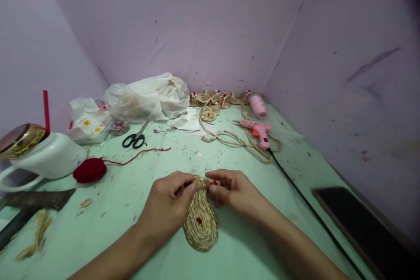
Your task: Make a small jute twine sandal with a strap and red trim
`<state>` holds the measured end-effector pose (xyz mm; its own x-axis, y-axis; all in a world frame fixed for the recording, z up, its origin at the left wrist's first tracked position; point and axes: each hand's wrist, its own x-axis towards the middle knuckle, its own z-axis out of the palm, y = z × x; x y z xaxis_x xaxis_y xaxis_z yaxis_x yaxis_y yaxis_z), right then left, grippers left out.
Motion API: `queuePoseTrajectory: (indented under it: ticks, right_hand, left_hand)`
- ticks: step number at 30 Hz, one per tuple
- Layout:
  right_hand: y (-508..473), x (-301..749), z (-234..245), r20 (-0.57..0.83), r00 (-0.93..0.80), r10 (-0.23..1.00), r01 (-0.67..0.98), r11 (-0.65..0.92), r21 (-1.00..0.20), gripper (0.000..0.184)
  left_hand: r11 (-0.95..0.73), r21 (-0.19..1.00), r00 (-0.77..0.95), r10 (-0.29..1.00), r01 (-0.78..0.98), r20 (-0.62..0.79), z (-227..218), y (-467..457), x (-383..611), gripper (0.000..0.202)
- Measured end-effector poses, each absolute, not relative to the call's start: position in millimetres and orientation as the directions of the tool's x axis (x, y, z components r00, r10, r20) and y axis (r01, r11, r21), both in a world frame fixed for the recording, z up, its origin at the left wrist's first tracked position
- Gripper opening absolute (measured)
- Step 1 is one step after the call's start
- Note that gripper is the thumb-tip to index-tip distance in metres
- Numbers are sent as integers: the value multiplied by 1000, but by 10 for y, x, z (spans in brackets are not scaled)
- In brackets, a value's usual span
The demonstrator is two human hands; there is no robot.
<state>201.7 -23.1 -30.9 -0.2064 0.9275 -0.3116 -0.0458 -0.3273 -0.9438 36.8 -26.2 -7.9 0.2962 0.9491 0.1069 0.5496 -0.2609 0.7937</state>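
Note:
A small oval piece of coiled jute rope (201, 221) lies on the pale green table (262, 210) right in front of me, with a red dot near its middle. My left hand (169, 208) rests over its left side, fingers pinched on the rope at its top end. My right hand (231, 190) pinches the same top end from the right, where a bit of red shows between the fingertips.
A pink glue gun (258, 132) with a black cord (305, 203) lies beyond, amid loose jute rope (226, 133). A pink thread spool (257, 105), scissors (135, 138), red yarn ball (89, 170), plastic bags (147, 98), white mug (42, 155) and a dark phone (357, 223) surround the spot.

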Motion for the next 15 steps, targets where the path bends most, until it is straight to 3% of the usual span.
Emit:
queuePoseTrajectory:
  ticks: [3, 8, 15]
  right_hand:
    - [-224, 2030, -278, -351, -247, 903, -108, -386, -916, 18]
    - [-224, 2058, -244, -400, -261, 879, -222, -457, -861, 40]
    - [-243, 2011, -279, -360, -239, 902, -196, -408, -892, 31]
  left_hand:
    - [-160, 847, 243, 969, 507, 38, -75, -270, 327, 18]
    - [-83, 857, 216, 976, 508, -34, -40, -278, 331, 17]
    - [-128, 827, 328, 942, 547, -71, 55, -248, 354, 22]
